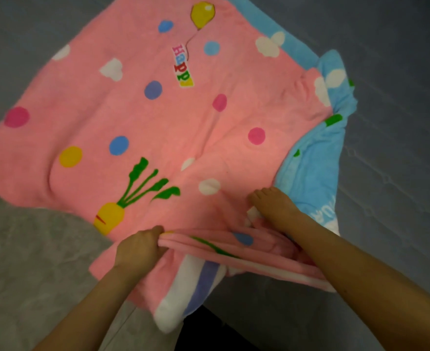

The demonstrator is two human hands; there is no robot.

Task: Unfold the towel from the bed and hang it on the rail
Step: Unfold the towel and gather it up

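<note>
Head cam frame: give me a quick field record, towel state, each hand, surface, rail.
towel: pink, dotted, spread mostly open, near edge bunched, blue section folded at right
left hand: grips the bunched near edge
right hand: fingers curled into the towel's near right part
surface: grey bed under the towel
rail: not in view
hung: not yet

pink polka-dot towel, partly unfolded, spread on grey bed

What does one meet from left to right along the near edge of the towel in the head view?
Grey bed cover → left hand gripping the folded edge of the pink dotted towel → right hand on its corner → blue towel part.
</note>
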